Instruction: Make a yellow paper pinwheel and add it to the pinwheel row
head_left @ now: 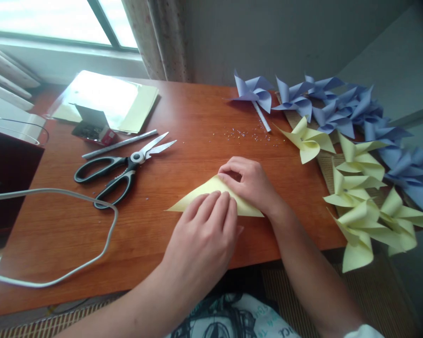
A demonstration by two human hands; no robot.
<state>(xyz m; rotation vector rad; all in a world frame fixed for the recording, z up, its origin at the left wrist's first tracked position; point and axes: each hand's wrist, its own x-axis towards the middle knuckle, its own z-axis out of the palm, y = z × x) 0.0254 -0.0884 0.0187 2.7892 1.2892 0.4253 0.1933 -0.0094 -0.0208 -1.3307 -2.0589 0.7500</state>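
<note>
A sheet of yellow paper [193, 192], folded into a triangle, lies on the table between my hands. My left hand [207, 225] rests over its middle and lower edge, fingers close together and pressed onto the paper. At the triangle's upper tip, my right hand [248, 183] is closed with thumb and fingers on the paper. Part of the fold is hidden under my left hand. To the left, scissors [137, 157] with black and grey handles lie with blades apart.
Yellow pinwheels [356, 188] and purple pinwheels [338, 108] crowd the right side; one purple pinwheel [255, 89] has a paper stick. Small beads [246, 135] are scattered mid-table. A small open box [95, 126], a rolled stick [120, 143], paper sheets [141, 110] and a white cable [113, 230] are left.
</note>
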